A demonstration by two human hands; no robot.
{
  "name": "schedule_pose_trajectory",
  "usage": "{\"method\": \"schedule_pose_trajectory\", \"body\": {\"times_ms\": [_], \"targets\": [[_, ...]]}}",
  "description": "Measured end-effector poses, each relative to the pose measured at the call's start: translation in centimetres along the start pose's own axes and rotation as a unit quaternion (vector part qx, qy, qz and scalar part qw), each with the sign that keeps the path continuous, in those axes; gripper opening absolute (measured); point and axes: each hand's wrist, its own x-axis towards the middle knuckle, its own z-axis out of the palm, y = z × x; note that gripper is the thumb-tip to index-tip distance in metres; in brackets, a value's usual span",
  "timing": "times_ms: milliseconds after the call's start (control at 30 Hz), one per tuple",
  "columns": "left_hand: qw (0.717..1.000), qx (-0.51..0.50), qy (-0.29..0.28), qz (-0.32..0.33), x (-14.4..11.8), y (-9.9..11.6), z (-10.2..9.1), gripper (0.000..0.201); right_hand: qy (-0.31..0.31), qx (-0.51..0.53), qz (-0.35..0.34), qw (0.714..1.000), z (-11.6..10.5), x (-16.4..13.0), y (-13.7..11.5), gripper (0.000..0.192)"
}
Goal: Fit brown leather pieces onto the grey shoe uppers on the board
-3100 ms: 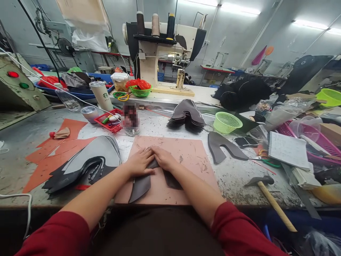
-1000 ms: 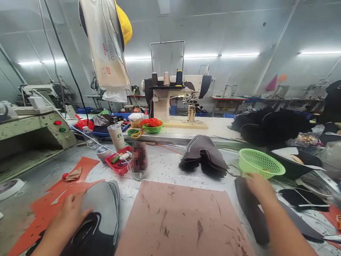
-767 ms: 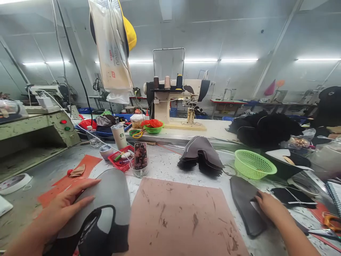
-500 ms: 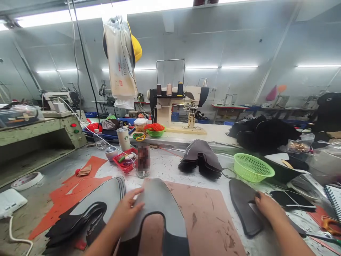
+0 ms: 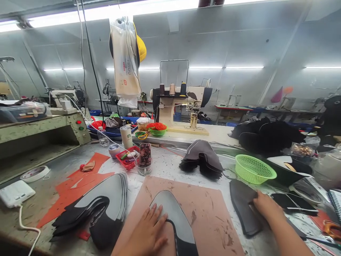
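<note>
My left hand (image 5: 149, 229) lies flat, fingers spread, on a U-shaped shoe upper piece (image 5: 174, 209), light grey with black ends. That piece rests on a brown board (image 5: 213, 213). At the right, my right hand (image 5: 268, 209) has its fingers closed on the inner edge of a dark grey shoe upper piece (image 5: 241, 202), which lies on the table; the fingertips are partly hidden. Left of the board sits a fanned stack of grey and black upper pieces (image 5: 117, 202). Beyond the board stands a stack of dark grey upper pieces (image 5: 198, 151).
A green basket (image 5: 255, 169) stands behind my right hand. Farther back are a phone (image 5: 145, 155) propped in a glass, a red tray (image 5: 126, 160), a tumbler (image 5: 126, 137) and a sewing machine (image 5: 166, 106). Orange-handled scissors (image 5: 331, 229) lie far right.
My left hand has come right and closer, from the upper piece's left side to flat on top. The piece sits nearer to me on the board. My right hand stays at the dark grey piece.
</note>
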Motion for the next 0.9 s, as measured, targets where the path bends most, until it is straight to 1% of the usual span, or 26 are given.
{"method": "schedule_pose_trajectory", "body": {"times_ms": [133,300,367,467,533,667,767,833,900], "targets": [[1.000,-0.006,0.010,0.010,-0.1,-0.2,0.3,0.057,0.039,-0.008,0.017,0.999,-1.2,-0.8,-0.8,0.042],[1.000,-0.002,0.009,0.011,0.0,-0.5,0.5,0.057,0.055,-0.038,-0.003,0.998,-1.8,-1.7,-1.4,0.027],[1.000,-0.004,0.015,0.014,0.0,-0.6,0.5,0.056,0.084,-0.056,-0.011,0.995,-1.9,-2.0,-1.6,0.026],[1.000,-0.009,0.019,0.015,0.0,-0.7,0.7,0.055,0.152,-0.094,-0.038,0.983,-2.2,-2.5,-1.9,0.030],[1.000,-0.006,0.019,0.015,0.0,-0.7,0.8,0.055,0.165,-0.109,-0.060,0.979,-2.3,-2.9,-2.0,0.033],[1.000,-0.001,0.019,0.017,-0.1,-0.7,0.8,0.054,0.141,-0.112,-0.063,0.982,-2.5,-3.4,-2.1,0.036],[1.000,-0.004,0.019,0.015,-0.2,-0.5,0.7,0.054,0.125,-0.113,-0.088,0.982,-3.1,-3.9,-2.6,0.030],[1.000,-0.005,0.017,0.012,-0.3,-0.4,0.5,0.053,0.074,-0.114,-0.107,0.985,-3.8,-4.7,-3.6,0.025],[1.000,-0.008,0.010,0.010,-0.3,-0.2,0.3,0.053,0.003,-0.102,-0.128,0.987,-4.7,-6.3,-5.0,0.021]]}}
